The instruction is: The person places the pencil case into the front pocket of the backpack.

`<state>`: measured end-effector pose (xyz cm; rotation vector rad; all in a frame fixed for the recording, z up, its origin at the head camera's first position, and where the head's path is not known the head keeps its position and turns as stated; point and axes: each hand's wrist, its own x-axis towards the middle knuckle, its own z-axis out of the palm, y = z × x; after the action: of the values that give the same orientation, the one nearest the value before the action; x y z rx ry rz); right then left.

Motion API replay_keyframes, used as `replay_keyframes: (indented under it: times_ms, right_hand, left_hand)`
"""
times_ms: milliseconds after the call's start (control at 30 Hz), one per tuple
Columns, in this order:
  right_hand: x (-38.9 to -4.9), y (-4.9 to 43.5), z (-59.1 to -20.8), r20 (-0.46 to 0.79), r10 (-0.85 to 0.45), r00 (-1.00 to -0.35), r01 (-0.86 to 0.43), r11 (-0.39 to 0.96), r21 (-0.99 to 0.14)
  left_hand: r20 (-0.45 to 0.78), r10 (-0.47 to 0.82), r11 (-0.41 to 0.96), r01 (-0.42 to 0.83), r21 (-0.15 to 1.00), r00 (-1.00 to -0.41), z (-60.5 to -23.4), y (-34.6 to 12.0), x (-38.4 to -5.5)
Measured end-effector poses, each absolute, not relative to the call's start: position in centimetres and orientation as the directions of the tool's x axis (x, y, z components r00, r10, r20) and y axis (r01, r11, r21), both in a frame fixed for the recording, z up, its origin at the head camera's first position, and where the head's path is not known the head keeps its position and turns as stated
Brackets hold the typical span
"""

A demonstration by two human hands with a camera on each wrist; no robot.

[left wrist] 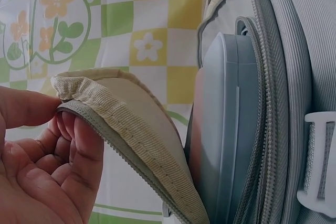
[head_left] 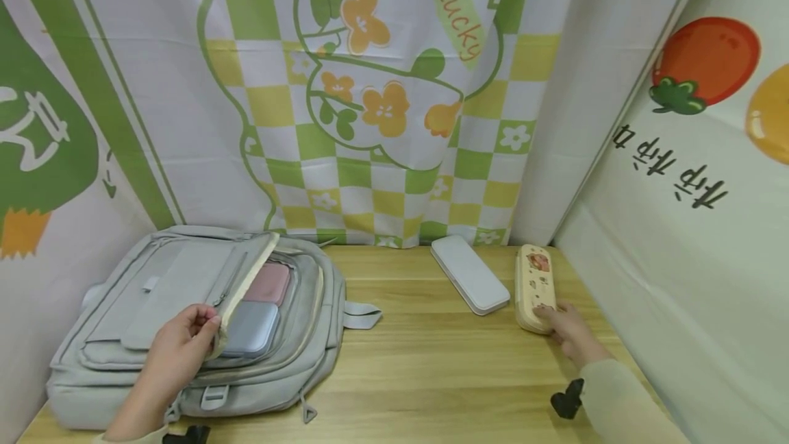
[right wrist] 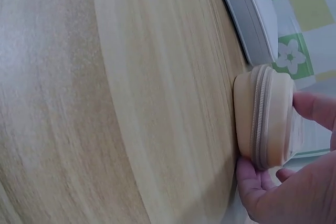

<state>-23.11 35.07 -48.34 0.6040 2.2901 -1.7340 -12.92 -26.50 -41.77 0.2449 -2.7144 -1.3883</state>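
A grey backpack [head_left: 179, 266] lies on the table at the left, its front pocket unzipped. My left hand [head_left: 181, 344] pinches the pocket's zippered flap edge [left wrist: 126, 124] between thumb and fingers, lifting it away. Inside the pocket sit a blue case [head_left: 251, 329] and a pink case [head_left: 269, 284]. Over at the right, my right hand [head_left: 570, 331] grips the near end of a cream zippered pencil case [head_left: 535, 286] printed with small pictures. In the right wrist view, the thumb lies on its top and curled fingers [right wrist: 252, 182] are at its lower side.
A white case [head_left: 470, 276] lies on the wooden table [head_left: 431, 375], just left of the pencil case. Behind hangs a green and yellow checked curtain [head_left: 382, 183]. A printed cloth wall [head_left: 678, 259] borders the right side. The backpack's strap loop [head_left: 362, 315] sticks out rightward.
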Motion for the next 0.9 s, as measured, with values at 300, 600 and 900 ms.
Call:
replay_keyframes:
  times_ms: [300, 600, 900]
  right_hand:
    - [-23.19, 35.54, -48.32, -0.416, 0.234, -0.879, 0.448, 0.100, -0.889]
    - [-23.21, 35.40, -48.35, -0.396, 0.211, -0.894, 0.415, 0.049, -0.909]
    - [-22.89, 35.63, -47.85, -0.432, 0.100, -0.896, 0.391, -0.280, -0.877]
  left_hand:
    - [0.007, -0.183, 0.571, -0.101, 0.815, -0.983, -41.82, -26.40, -12.79]
    - [0.001, -0.195, 0.562, -0.111, 0.819, -0.981, -41.77, -26.44, -12.81]
    - [-0.006, -0.206, 0.541, -0.119, 0.832, -0.979, -41.78, -26.53, -12.63]
